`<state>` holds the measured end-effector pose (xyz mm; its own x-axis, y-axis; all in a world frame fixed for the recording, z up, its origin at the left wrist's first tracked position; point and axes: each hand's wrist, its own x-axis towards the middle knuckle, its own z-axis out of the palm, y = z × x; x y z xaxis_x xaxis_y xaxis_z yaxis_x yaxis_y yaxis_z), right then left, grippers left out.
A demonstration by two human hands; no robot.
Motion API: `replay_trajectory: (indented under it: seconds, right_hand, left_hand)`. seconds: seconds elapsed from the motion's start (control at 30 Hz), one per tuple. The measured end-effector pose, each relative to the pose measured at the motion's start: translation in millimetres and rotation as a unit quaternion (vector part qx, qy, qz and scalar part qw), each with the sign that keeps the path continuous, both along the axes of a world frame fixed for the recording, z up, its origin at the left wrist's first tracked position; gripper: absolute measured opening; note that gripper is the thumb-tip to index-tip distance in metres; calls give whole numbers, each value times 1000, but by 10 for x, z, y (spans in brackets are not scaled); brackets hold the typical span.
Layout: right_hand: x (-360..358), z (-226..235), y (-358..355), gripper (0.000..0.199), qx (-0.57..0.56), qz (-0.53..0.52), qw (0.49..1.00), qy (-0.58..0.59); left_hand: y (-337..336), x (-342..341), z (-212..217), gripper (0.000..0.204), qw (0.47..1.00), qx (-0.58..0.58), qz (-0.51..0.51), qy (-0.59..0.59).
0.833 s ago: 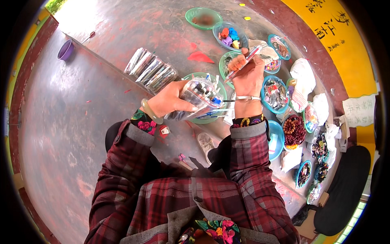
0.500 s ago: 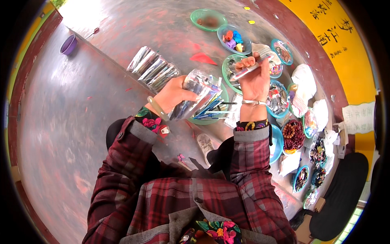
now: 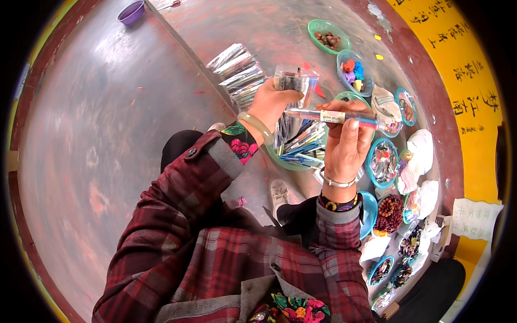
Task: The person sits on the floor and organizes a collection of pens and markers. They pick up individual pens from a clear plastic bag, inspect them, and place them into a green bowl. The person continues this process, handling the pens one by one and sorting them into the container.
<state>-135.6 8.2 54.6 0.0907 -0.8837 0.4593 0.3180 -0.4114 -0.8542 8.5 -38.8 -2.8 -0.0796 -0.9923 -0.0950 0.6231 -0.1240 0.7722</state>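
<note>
The left hand (image 3: 274, 102) was closed around a clear plastic sleeve (image 3: 293, 86) with something dark inside it, raised above the green tray (image 3: 293, 156) of blue and pink pens. The right hand (image 3: 344, 142) gripped a clear-barrelled pen (image 3: 334, 116) with a white label band, held roughly level, its near end just beside the left thumb and close to the sleeve. Both hands were clenched on what they carried; neither lay open.

Beyond the green tray, toward the top of the table (image 3: 258, 32), lay a stack of shiny wrapped packets (image 3: 237, 72). Farther off in the same direction sat a green dish of brown beads (image 3: 328, 37) and a blue dish of coloured pieces (image 3: 353, 70). To the right of the tray more small blue dishes (image 3: 382, 164) held mixed trinkets, and a dish of dark red beads (image 3: 390, 212) stood nearer the person. A purple bowl (image 3: 131, 12) sat far to the left of the tray, on the floor.

As a judgement: the sleeve looked thin and slippery, so a loose pinch could let it slide out and drop among the pens. The pen, held by its middle, might tip or miss the sleeve and crumple it. A wide elbow swing could knock the crowded dishes to the right.
</note>
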Motion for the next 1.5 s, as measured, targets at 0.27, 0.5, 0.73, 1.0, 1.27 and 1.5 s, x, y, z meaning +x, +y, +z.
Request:
replay_trajectory:
  seconds: [0.27,0.5,0.73,1.0,1.27,1.5]
  right_hand:
    - [190,-75,116,35,-41,-29,999,18]
    - [245,-113,51,30,-25,-24,999,35]
    - [256,-179,2,28,0,-29,999,29]
    - [234,-176,-18,26,38,12,999,28]
    - [227,-108,-14,20,110,18,991,-75]
    - [227,-150,-61,21,86,-16,992,-86]
  left_hand:
    - [1,225,261,16,974,3,50,220]
    - [25,300,354,19,963,-29,54,263]
    - [29,307,338,20,962,-19,53,266]
    - [19,323,293,20,961,-4,23,277]
    - [-25,325,222,19,962,-6,25,271]
    - [6,318,264,20,955,-37,13,295]
